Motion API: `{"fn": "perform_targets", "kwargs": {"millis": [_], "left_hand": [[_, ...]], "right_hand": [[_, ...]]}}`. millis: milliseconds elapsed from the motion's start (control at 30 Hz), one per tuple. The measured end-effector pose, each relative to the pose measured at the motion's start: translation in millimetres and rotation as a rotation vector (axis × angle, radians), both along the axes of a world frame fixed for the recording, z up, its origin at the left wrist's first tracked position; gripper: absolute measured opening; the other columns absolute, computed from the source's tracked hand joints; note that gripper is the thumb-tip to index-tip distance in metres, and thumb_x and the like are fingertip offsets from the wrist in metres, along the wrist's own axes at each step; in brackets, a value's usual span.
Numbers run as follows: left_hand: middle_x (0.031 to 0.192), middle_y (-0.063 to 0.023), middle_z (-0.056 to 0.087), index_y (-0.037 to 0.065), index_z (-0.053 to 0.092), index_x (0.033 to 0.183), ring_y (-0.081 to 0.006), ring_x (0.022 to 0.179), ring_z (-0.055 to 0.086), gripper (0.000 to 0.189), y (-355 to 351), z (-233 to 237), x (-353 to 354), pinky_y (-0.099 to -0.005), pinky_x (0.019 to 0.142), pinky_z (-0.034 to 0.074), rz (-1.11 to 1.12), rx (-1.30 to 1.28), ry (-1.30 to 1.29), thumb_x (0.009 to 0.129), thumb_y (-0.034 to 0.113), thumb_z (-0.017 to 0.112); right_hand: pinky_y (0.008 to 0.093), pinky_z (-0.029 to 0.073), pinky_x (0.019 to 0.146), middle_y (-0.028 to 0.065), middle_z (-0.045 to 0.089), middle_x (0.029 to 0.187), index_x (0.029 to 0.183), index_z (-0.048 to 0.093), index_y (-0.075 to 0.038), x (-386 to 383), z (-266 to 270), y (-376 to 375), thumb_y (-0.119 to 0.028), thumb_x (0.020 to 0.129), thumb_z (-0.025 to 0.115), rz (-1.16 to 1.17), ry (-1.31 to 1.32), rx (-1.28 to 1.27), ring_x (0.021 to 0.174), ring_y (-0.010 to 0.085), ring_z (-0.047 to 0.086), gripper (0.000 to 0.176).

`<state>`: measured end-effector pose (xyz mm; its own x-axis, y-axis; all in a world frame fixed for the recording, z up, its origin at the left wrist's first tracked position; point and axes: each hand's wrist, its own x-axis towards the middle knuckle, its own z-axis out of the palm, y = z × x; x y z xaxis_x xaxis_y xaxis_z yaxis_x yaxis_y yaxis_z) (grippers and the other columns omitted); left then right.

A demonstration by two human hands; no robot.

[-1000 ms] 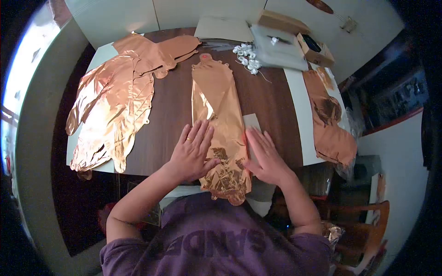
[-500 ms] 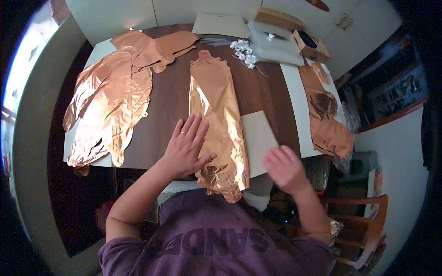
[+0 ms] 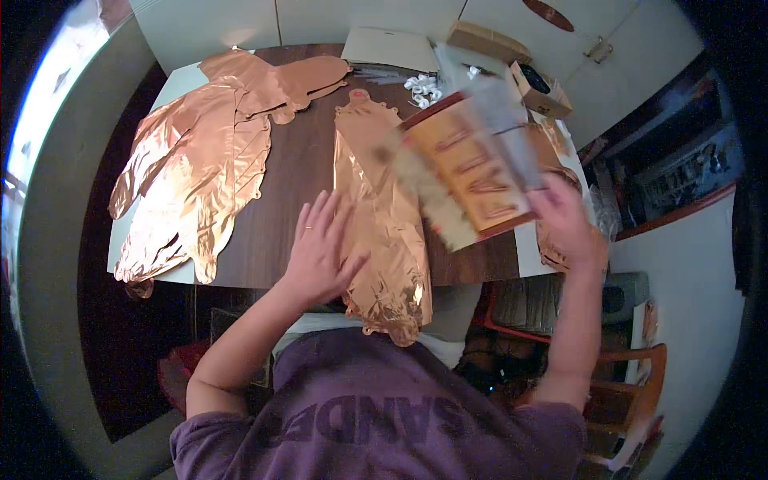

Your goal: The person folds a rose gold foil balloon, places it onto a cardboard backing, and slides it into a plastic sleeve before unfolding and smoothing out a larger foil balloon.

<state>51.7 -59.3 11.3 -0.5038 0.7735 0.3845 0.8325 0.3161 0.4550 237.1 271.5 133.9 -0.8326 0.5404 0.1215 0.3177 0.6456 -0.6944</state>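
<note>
A long rose-gold foil piece [image 3: 376, 200] lies flat down the middle of the brown table. My left hand [image 3: 318, 252] rests on its left edge with the fingers spread, a ring on one of them. Raised over the table's right side is my right hand [image 3: 564, 214], its fingers closed on the edge of a flat printed board [image 3: 472, 172]. The board is tilted and blurred by motion, with an orange-yellow panel and large letters. Its left corner overlaps the upper right edge of the foil piece in view.
Large foil pieces [image 3: 200, 160] spread over the table's left side. Another foil piece [image 3: 552, 240] lies at the right edge. At the back are a pale flat box [image 3: 392, 50], white curled ribbons [image 3: 422, 90] and an open carton [image 3: 544, 90]. A wooden chair [image 3: 640, 356] stands at lower right.
My right hand has moved up and right and now holds the board, which lay pale side up beside the foil and now shows its printed face. My left hand has barely moved.
</note>
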Motion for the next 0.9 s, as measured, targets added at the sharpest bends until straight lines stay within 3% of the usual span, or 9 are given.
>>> {"fn": "perform_targets", "kwargs": {"millis": [67, 200, 333, 500, 567, 700, 767, 833, 900], "left_hand": [[0.130, -0.0244, 0.049, 0.001, 0.052, 0.123, -0.0413, 0.123, 0.045, 0.045, -8.6, 7.8, -1.3, -0.0509, 0.106, 0.035, 0.035, 0.216, -0.083, 0.082, 0.014, 0.065], [0.110, -0.0128, 0.058, 0.005, 0.056, 0.115, -0.0330, 0.106, 0.053, 0.043, -23.6, 7.2, -2.9, -0.0460, 0.093, 0.038, 0.103, 0.325, 0.072, 0.074, 0.010, 0.071], [0.107, -0.0121, 0.059, 0.006, 0.062, 0.106, -0.0327, 0.102, 0.055, 0.035, -20.3, 27.9, -10.6, -0.0444, 0.092, 0.040, -0.015, 0.306, 0.124, 0.072, 0.009, 0.072], [0.106, -0.0114, 0.061, 0.005, 0.064, 0.101, -0.0320, 0.100, 0.057, 0.031, -25.0, 28.1, -10.2, -0.0421, 0.088, 0.042, -0.049, 0.331, 0.125, 0.071, 0.009, 0.072], [0.109, -0.0137, 0.060, 0.004, 0.063, 0.107, -0.0333, 0.101, 0.056, 0.035, -29.0, 28.0, -6.6, -0.0428, 0.089, 0.043, -0.058, 0.341, 0.126, 0.073, 0.010, 0.072], [0.117, -0.0199, 0.057, 0.000, 0.055, 0.124, -0.0377, 0.106, 0.054, 0.049, -30.2, 33.1, -0.8, -0.0454, 0.094, 0.043, -0.039, 0.448, -0.160, 0.080, 0.014, 0.070], [0.128, -0.0241, 0.050, 0.000, 0.045, 0.136, -0.0413, 0.117, 0.051, 0.064, -24.2, 35.5, -2.1, -0.0478, 0.100, 0.042, -0.020, 0.329, -0.296, 0.082, 0.020, 0.073], [0.132, -0.0244, 0.048, 0.000, 0.044, 0.136, -0.0418, 0.121, 0.050, 0.068, -10.2, 37.7, -0.9, -0.0479, 0.102, 0.041, 0.063, 0.228, -0.373, 0.080, 0.023, 0.075], [0.137, -0.0230, 0.046, 0.002, 0.046, 0.136, -0.0409, 0.125, 0.048, 0.069, -6.5, 28.3, -6.8, -0.0489, 0.104, 0.039, 0.098, 0.107, -0.200, 0.078, 0.021, 0.077]], "right_hand": [[0.0333, 0.050, 0.079, 0.0088, 0.066, 0.090, 0.109, 0.063, 0.001, -42.0, 1.0, -18.0, -0.018, 0.091, 0.062, 0.258, -0.129, -0.033, 0.086, 0.0171, 0.061, 0.026], [0.0287, 0.047, 0.073, 0.0009, 0.062, 0.086, 0.105, 0.064, 0.000, -111.7, -17.3, 3.4, -0.017, 0.092, 0.062, 0.551, -0.368, -0.131, 0.080, 0.0104, 0.055, 0.022], [0.0278, 0.047, 0.074, -0.0020, 0.063, 0.090, 0.106, 0.065, -0.002, -160.9, -15.4, 20.5, -0.017, 0.093, 0.062, 0.681, -0.476, -0.271, 0.082, 0.0080, 0.054, 0.020], [0.0257, 0.050, 0.068, 0.0003, 0.066, 0.092, 0.106, 0.065, -0.002, -156.6, -11.9, -0.8, -0.017, 0.094, 0.062, 0.280, 0.101, -0.627, 0.077, 0.0093, 0.060, 0.020], [0.0278, 0.051, 0.063, 0.0027, 0.067, 0.085, 0.102, 0.067, -0.004, -128.3, -19.2, -42.0, -0.019, 0.092, 0.065, 0.081, 0.297, -0.976, 0.072, 0.0122, 0.062, 0.019], [0.0281, 0.055, 0.059, 0.0099, 0.072, 0.095, 0.108, 0.065, -0.003, -68.8, -57.2, -134.5, -0.024, 0.098, 0.059, 0.101, 0.016, -1.388, 0.067, 0.0153, 0.066, 0.024], [0.0269, 0.055, 0.057, 0.0119, 0.072, 0.093, 0.106, 0.067, -0.002, -55.5, -56.8, -171.2, -0.023, 0.101, 0.055, 0.075, -0.085, -1.597, 0.063, 0.0152, 0.066, 0.025], [0.0264, 0.055, 0.056, 0.0123, 0.072, 0.093, 0.106, 0.066, 0.000, -51.7, -54.6, -159.7, -0.023, 0.101, 0.054, 0.256, -0.274, -1.504, 0.063, 0.0143, 0.066, 0.026], [0.0289, 0.055, 0.061, 0.0130, 0.071, 0.095, 0.105, 0.066, 0.001, -47.6, -46.1, -141.6, -0.021, 0.099, 0.056, 0.389, -0.387, -1.242, 0.067, 0.0158, 0.066, 0.025]]}}
